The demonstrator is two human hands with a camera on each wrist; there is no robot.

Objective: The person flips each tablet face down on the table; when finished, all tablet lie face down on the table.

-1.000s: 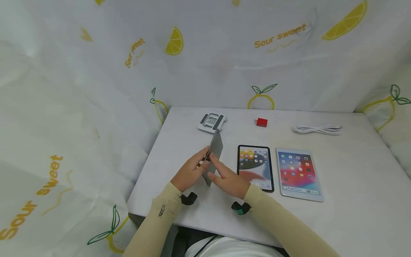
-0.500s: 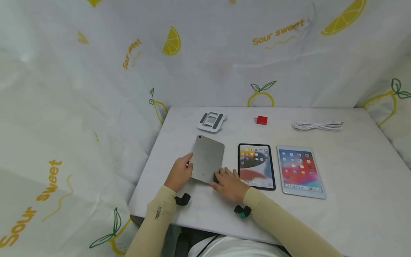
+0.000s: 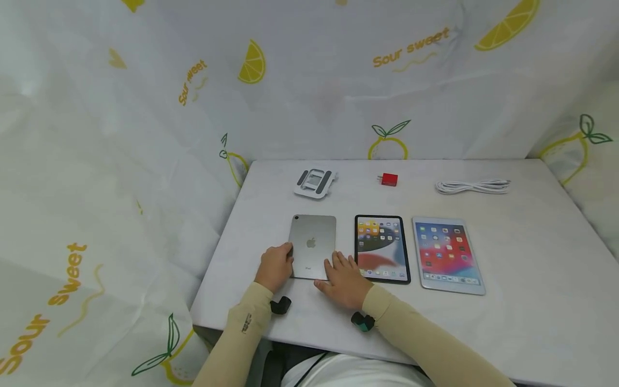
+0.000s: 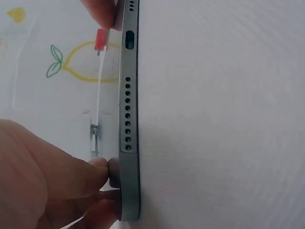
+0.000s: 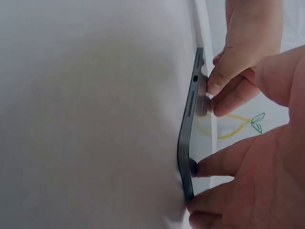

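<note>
A grey tablet [image 3: 313, 255] lies face down on the white table, its logo side up, left of two other tablets. My left hand [image 3: 275, 267] holds its lower left edge, thumb over the back and the other fingers bent at the side. The fingers of my right hand [image 3: 345, 282] are spread at its lower right corner, touching the edge. In the left wrist view, the tablet's bottom edge [image 4: 128, 114] shows a charging port and speaker holes. The right wrist view shows both hands at the tablet [image 5: 185, 138], fingertips on its back and side.
A black-framed tablet [image 3: 382, 258] and a white-framed tablet [image 3: 447, 258], both with lit screens, lie to the right. Behind them are a folded white stand [image 3: 315, 184], a red charger plug [image 3: 389, 179] and a bundled white cable [image 3: 473, 186]. A lemon-print sheet [image 3: 309, 97] hangs behind the table.
The grey tablet has gone from upright on edge between both hands, through tilted, to flat with its back up. My right hand has moved down to its lower right corner.
</note>
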